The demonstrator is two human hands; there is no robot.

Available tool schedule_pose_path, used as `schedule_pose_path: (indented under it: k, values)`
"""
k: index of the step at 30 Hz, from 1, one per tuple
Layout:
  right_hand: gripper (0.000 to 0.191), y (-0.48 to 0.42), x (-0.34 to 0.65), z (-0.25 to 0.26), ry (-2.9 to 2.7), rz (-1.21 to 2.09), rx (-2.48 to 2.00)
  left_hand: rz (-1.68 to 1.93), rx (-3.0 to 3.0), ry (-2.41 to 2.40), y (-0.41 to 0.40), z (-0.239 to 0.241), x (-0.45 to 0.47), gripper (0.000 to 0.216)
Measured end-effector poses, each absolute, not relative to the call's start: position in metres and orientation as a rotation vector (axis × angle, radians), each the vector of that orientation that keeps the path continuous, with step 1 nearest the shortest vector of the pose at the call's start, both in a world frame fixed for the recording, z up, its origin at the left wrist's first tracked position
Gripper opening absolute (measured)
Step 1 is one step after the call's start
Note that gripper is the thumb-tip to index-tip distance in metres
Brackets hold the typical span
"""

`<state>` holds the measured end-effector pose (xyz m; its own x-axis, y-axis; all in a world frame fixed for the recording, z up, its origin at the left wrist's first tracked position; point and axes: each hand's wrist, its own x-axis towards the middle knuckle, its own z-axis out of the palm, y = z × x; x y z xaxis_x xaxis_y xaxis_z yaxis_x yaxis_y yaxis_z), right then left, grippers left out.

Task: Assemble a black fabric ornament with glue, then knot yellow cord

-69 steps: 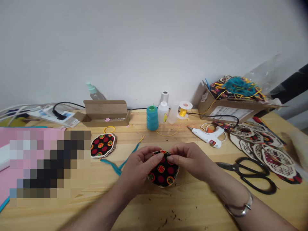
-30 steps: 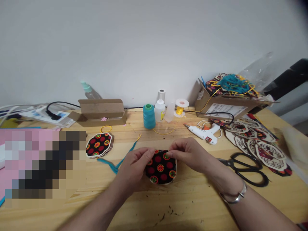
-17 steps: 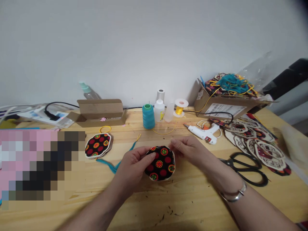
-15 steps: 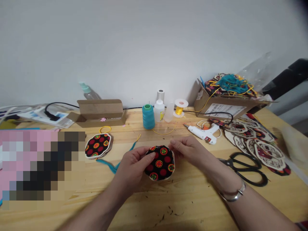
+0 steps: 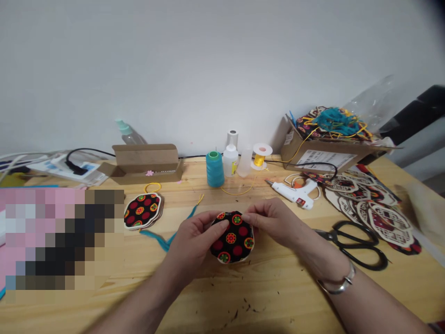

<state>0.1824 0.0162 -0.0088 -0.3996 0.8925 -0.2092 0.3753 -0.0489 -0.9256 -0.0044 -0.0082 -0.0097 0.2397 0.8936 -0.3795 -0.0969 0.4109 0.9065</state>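
Left hand [image 5: 194, 243] and right hand [image 5: 274, 222] held a round fabric disc [image 5: 232, 243] at mid-bench. Left fingers [image 5: 217, 226] pressed on its upper left face; right fingers [image 5: 251, 217] pinched its top edge, closed narrowly on the layers. Disc was black with red dots and multicoloured roundels, its rim cream. Pine bench [image 5: 243, 297] was speckled with dark scraps. A stack of similar discs [image 5: 142, 211] lay to the left beside a frayed teal cord [image 5: 167, 241]; black-handled scissors [image 5: 358, 246] lay right, below a white glue gun [image 5: 295, 192]. White wall behind.
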Motion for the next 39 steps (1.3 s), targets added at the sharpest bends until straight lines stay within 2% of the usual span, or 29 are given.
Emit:
schedule_pose_path:
  k: [20,30,32,36,39]
  values:
    - [0.024,0.011,0.176,-0.012,-1.809,1.425,-1.379,0.803,0.915,1.162,-0.010,-0.012,-0.004,0.015]
    - [0.026,0.010,0.178,-0.011,-1.859,1.365,-1.375,0.781,0.896,1.143,-0.012,-0.016,-0.005,0.021]
    - [0.024,0.008,0.177,-0.010,-1.922,1.130,-1.355,0.777,0.906,1.172,-0.013,-0.015,-0.005,0.021]
    - [0.012,0.002,0.174,-0.010,-2.034,0.341,-1.104,0.725,0.960,1.234,-0.013,-0.011,-0.002,0.018]
    - [0.012,-0.002,0.172,-0.011,-2.237,0.073,-0.892,0.715,1.036,1.251,-0.014,-0.008,0.000,0.014]
